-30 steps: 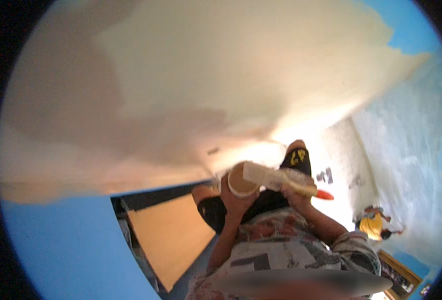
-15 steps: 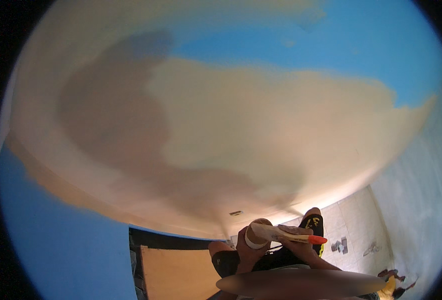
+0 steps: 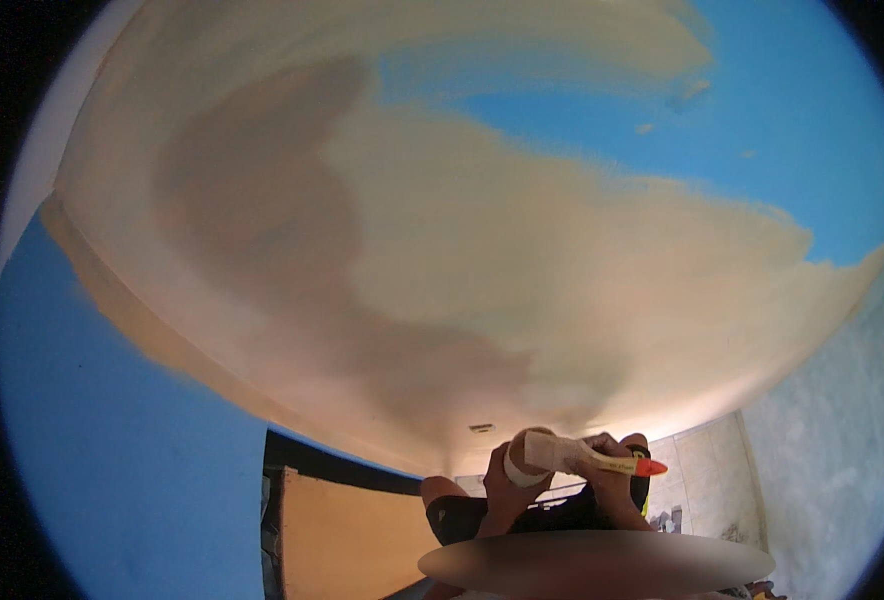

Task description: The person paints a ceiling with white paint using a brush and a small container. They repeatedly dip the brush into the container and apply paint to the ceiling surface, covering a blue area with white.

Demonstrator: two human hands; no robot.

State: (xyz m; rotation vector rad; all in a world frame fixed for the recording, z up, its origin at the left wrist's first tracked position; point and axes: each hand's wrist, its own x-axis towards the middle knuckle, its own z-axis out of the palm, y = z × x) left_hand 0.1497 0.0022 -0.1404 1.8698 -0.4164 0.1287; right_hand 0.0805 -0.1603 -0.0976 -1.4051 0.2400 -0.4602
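Observation:
Low in the head view, my left hand grips a small round cream-coloured pot. My right hand holds a paintbrush with a paint-smeared cream handle and an orange end. The brush lies sideways, its bristle end over the pot's mouth and its orange end pointing right. Both hands are close together in front of dark clothing. Above them spreads a blue wall with a wide patch of cream paint covering its middle.
A tan wooden panel with a dark frame stands at the lower left. Pale floor tiles show at the lower right, with small dark items on them. A mottled grey-blue wall rises on the right.
The view has tipped further up the wall, so more blue shows at the top and the hands sit lower in the picture. Both hands keep their hold on pot and brush.

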